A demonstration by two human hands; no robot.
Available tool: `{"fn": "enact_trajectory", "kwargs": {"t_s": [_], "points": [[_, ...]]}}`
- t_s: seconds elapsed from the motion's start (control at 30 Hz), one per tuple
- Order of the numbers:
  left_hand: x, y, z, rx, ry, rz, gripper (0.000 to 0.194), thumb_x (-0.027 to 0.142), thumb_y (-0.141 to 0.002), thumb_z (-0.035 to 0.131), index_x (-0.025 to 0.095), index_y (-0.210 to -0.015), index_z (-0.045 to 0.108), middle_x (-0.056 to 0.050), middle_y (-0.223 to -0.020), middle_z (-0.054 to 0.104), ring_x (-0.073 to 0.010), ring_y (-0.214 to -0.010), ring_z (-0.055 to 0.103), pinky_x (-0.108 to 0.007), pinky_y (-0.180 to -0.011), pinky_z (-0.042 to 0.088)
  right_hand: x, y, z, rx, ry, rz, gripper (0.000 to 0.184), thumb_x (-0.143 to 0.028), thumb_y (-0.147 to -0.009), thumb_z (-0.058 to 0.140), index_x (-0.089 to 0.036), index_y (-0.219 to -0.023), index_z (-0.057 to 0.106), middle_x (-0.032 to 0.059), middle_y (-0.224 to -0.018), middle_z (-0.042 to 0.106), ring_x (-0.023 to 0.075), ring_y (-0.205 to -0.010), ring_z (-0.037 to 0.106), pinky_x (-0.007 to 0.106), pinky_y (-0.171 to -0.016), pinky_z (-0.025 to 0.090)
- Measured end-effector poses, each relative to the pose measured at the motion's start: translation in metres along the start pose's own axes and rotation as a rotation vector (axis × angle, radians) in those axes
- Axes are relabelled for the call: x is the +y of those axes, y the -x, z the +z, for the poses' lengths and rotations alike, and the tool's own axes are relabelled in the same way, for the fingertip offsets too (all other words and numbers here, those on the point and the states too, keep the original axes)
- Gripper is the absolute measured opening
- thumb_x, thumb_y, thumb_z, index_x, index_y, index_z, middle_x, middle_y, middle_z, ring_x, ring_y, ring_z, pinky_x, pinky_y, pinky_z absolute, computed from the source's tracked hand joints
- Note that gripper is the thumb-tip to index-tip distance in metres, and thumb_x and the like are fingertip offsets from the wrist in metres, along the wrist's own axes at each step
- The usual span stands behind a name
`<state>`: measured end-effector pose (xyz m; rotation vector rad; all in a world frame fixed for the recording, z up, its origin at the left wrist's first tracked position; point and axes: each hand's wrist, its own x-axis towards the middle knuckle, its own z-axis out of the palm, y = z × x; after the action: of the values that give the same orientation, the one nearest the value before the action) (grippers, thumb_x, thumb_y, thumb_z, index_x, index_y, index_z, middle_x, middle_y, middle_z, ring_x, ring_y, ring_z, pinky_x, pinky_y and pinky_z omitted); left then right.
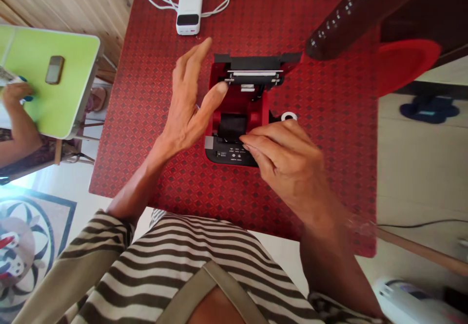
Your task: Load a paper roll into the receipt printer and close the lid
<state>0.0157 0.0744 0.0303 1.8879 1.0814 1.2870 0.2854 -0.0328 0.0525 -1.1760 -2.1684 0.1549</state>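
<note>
A small red and black machine, which looks like a label printer (263,156), stands on the table with its lid (256,64) raised. A roller shows along the lid's inner side. My left hand (188,100) is open beside the machine, fingers apart, its thumb tip at the lid's left end. Over the front right of the machine, my right hand (288,158) is closed in a pinch. Its fingertips meet at the edge of a black piece (233,127) in the compartment; whether they grip it is hidden. A white ring (289,116) lies just right of the machine.
The red patterned table (146,80) carries a white power bank (189,9) with a white cable at the back. A dark cylinder (336,27) leans in at the back right. To the left, another person's hand (16,92) rests at a green table (73,61) holding a phone (54,69).
</note>
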Motion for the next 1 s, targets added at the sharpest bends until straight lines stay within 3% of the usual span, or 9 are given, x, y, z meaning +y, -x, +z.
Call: {"fn": "enact_trajectory", "kwargs": {"t_s": [0.1, 0.23, 0.37, 0.5, 0.67, 0.83, 1.0], "points": [[-0.005, -0.019, 0.002, -0.037, 0.125, -0.106, 0.094, 0.110, -0.095, 0.091, 0.040, -0.157, 0.084, -0.006, -0.161, 0.088, -0.0419, -0.156, 0.078, -0.065, -0.139, 0.064, -0.006, 0.008, 0.006, 0.021, 0.077, 0.011, 0.031, -0.013, -0.128, 0.067, -0.029, -0.129, 0.094, 0.0065, -0.118, 0.096, 0.0302, -0.110, 0.086, 0.051, -0.097, 0.072], [0.012, -0.005, -0.003, -0.079, 0.126, -0.100, 0.078, 0.109, -0.104, 0.082, 0.038, -0.135, 0.094, -0.009, -0.134, 0.092, -0.0443, -0.141, 0.086, -0.072, -0.136, 0.066, -0.012, 0.012, 0.006, 0.025, 0.146, 0.015, 0.035, -0.010, -0.125, 0.070, -0.033, -0.134, 0.094, 0.0070, -0.134, 0.098, 0.0324, -0.117, 0.090, 0.053, -0.097, 0.074], [0.024, 0.027, -0.010, -0.177, 0.007, 0.027, 0.062, 0.095, -0.118, 0.074, 0.040, -0.135, 0.097, -0.011, -0.148, 0.093, -0.0455, -0.152, 0.084, -0.076, -0.139, 0.064, -0.015, 0.014, 0.008, 0.027, 0.157, 0.066, 0.037, -0.010, -0.122, 0.074, -0.038, -0.137, 0.094, 0.0075, -0.134, 0.098, 0.0353, -0.119, 0.090, 0.058, -0.102, 0.075], [0.014, 0.051, -0.010, -0.199, -0.091, 0.074, 0.061, 0.088, -0.125, 0.067, 0.038, -0.148, 0.093, -0.011, -0.161, 0.090, -0.0441, -0.169, 0.077, -0.073, -0.149, 0.058, -0.016, 0.018, 0.016, 0.054, 0.158, 0.060, 0.035, -0.010, -0.123, 0.071, -0.033, -0.138, 0.092, 0.0093, -0.127, 0.097, 0.0345, -0.113, 0.089, 0.056, -0.095, 0.072], [0.000, 0.059, -0.010, -0.257, -0.172, 0.160, 0.065, 0.088, -0.125, 0.064, 0.036, -0.151, 0.092, -0.015, -0.165, 0.089, -0.0473, -0.170, 0.077, -0.073, -0.145, 0.059, -0.016, 0.024, 0.009, 0.071, 0.112, 0.069, 0.043, -0.015, -0.124, 0.073, -0.040, -0.157, 0.083, 0.0085, -0.132, 0.095, 0.0352, -0.116, 0.087, 0.060, -0.107, 0.072], [-0.005, 0.062, -0.010, -0.251, -0.184, 0.140, 0.078, 0.102, -0.114, 0.070, 0.035, -0.146, 0.094, -0.015, -0.164, 0.090, -0.0519, -0.171, 0.076, -0.075, -0.146, 0.057, -0.012, 0.029, -0.004, 0.080, 0.063, 0.121, 0.051, -0.026, -0.125, 0.077, -0.043, -0.174, 0.075, 0.0099, -0.154, 0.094, 0.0398, -0.137, 0.090, 0.064, -0.124, 0.070], [-0.010, 0.072, -0.011, -0.265, -0.294, 0.272, 0.078, 0.093, -0.124, 0.062, 0.033, -0.169, 0.085, -0.017, -0.176, 0.084, -0.0499, -0.176, 0.073, -0.070, -0.146, 0.057, -0.008, 0.036, 0.005, 0.098, 0.134, 0.116, 0.047, -0.028, -0.127, 0.077, -0.034, -0.174, 0.075, 0.0108, -0.159, 0.095, 0.0402, -0.149, 0.091, 0.062, -0.127, 0.073]]}}
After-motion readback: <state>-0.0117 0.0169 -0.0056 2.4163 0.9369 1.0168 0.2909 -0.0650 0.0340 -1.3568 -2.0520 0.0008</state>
